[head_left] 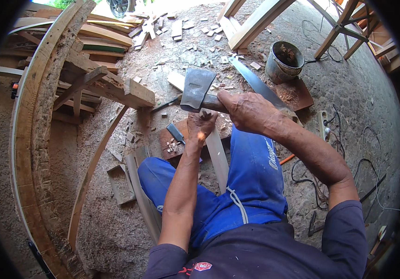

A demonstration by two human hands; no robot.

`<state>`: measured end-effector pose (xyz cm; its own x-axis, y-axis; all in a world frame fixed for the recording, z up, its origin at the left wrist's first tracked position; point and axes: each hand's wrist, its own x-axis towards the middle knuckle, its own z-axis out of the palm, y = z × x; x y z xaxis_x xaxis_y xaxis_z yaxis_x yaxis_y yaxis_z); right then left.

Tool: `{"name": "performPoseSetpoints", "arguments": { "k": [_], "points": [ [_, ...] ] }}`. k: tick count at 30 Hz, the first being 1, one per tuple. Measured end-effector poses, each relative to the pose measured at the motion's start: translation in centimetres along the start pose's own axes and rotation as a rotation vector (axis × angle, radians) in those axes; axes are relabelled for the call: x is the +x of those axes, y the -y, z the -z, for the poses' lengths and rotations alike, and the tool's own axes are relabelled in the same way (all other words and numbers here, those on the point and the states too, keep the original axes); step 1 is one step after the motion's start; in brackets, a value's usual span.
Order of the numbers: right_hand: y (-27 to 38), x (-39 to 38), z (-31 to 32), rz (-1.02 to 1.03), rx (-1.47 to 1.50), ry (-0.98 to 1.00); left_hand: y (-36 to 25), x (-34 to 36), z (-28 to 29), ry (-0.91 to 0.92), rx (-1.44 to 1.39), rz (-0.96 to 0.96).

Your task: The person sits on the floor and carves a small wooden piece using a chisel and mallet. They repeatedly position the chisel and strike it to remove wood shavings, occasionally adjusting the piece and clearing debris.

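Observation:
My right hand [244, 110] is closed round the short handle [216, 103] of a hatchet, whose broad grey head [197, 87] is raised over my left hand [202, 124]. My left hand is closed on a small upright piece [206, 113], perhaps a tool handle; its lower part is hidden. Under that hand a pale wooden strip [217, 160] runs between my blue-trousered legs. Left of it, a chisel [175, 132] with a dark blade lies on a brown board [167, 139] with shavings.
A curved timber frame [27, 153] and beam [137, 93] stand left. A handsaw [253, 79] and bucket [283, 60] are ahead right. A power strip [323, 123] and cables lie right. Offcuts [176, 28] litter the far floor; wooden trestles [255, 28] stand beyond.

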<state>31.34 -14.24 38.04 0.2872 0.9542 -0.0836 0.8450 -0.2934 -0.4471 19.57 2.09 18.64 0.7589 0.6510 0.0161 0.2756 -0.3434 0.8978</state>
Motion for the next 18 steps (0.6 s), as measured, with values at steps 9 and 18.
{"name": "performPoseSetpoints", "arguments": {
  "k": [9,18],
  "points": [
    [-1.6,0.8,0.6,0.019,-0.017,0.045,-1.0,0.5,0.2,0.015,-0.220,-0.082],
    [-2.9,1.6,-1.0,0.016,0.046,0.143,1.0,0.4,1.1,-0.030,-0.273,-0.048]
  ]
}}
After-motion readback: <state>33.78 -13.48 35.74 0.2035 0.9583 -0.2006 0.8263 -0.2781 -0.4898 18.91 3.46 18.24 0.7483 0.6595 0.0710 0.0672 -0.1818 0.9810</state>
